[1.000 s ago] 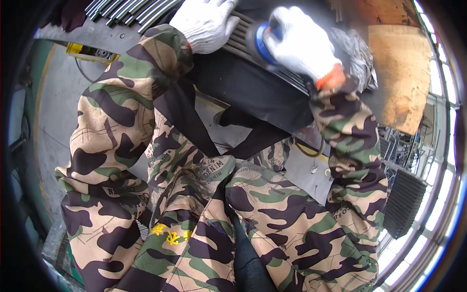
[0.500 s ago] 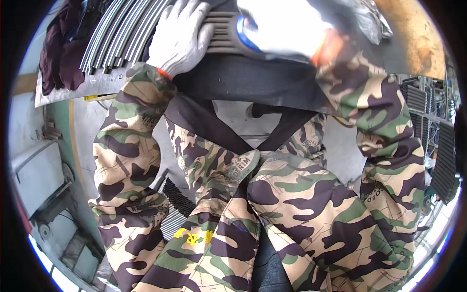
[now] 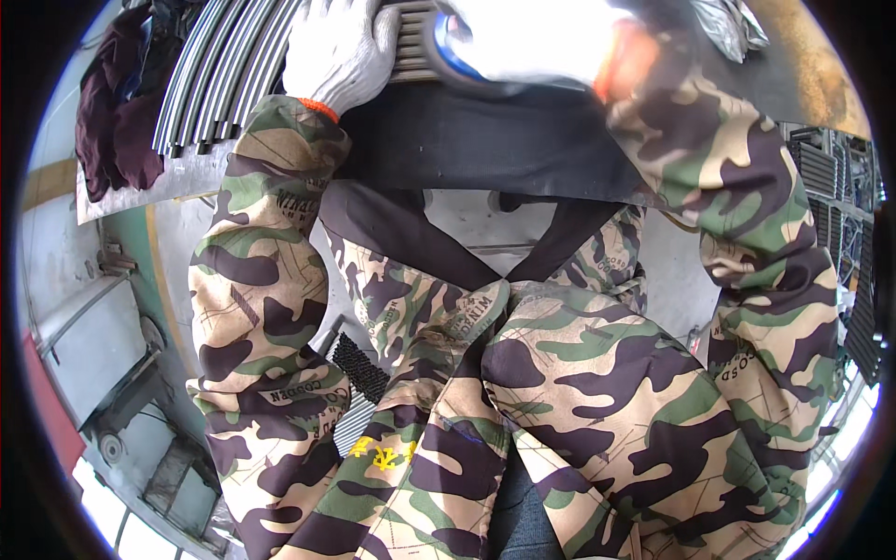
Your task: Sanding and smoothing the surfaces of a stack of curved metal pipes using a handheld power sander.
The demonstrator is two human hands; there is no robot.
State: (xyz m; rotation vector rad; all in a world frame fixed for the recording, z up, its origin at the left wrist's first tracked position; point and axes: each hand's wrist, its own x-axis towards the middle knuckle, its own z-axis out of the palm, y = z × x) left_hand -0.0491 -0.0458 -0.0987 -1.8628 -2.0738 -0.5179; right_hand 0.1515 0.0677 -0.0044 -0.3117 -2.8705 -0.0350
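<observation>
My left hand (image 3: pixel 338 54), in a white knit glove with an orange cuff, lies flat at the left end of a row of short metal rods (image 3: pixel 413 42). Its fingers are stretched out, with the tips near the upper edge of the view. My right hand (image 3: pixel 551 42), gloved too, is smeared by motion over the right part of the same row. It grips a round-edged blue and grey thing (image 3: pixel 455 45) whose kind I cannot make out. Black cloth (image 3: pixel 485 135) covers the near side of the worktable beneath the rods.
Long shiny metal tubes (image 3: pixel 219 75) lie side by side to the left. Beyond them, dark maroon cloth (image 3: pixel 117 131) hangs on the metal tabletop (image 3: pixel 140 198). Crumpled silvery plastic (image 3: pixel 733 28) sits at the upper right. Racks of dark tubes (image 3: pixel 821 177) stand at the far right.
My right hand and the blue and grey thing have shifted slightly left along the rods. My left hand stays flat on them, while the whole view has moved a little.
</observation>
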